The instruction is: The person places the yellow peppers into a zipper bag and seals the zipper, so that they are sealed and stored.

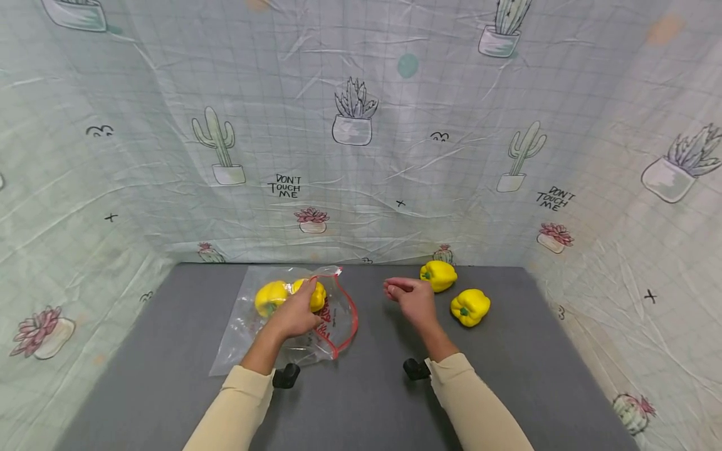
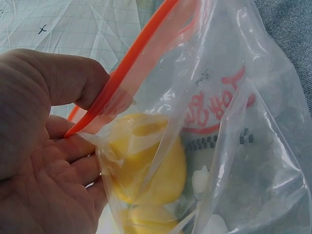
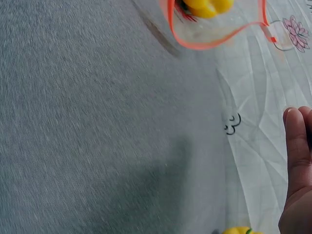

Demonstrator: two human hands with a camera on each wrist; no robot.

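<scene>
A clear zip bag (image 1: 237,341) with a red zip rim lies on the table at the left, its mouth turned right. Two yellow bell peppers are inside it, the nearer to the mouth being one bell pepper (image 1: 319,297) partly hidden by my left hand (image 1: 296,313). In the left wrist view, thumb and fingers pinch the orange-red rim (image 2: 122,73) of the bag. My right hand (image 1: 416,304) is above the table, right of the bag, with nothing in its fingers. Beside it are a yellow bell pepper (image 1: 441,275) and, nearer, another yellow bell pepper (image 1: 470,307).
A grey table (image 1: 350,407) spans the space between the arms. A printed curtain (image 1: 395,169) with cactus drawings rises along its back edge and both sides. Black wrist mounts (image 1: 286,376) sit under both wrists.
</scene>
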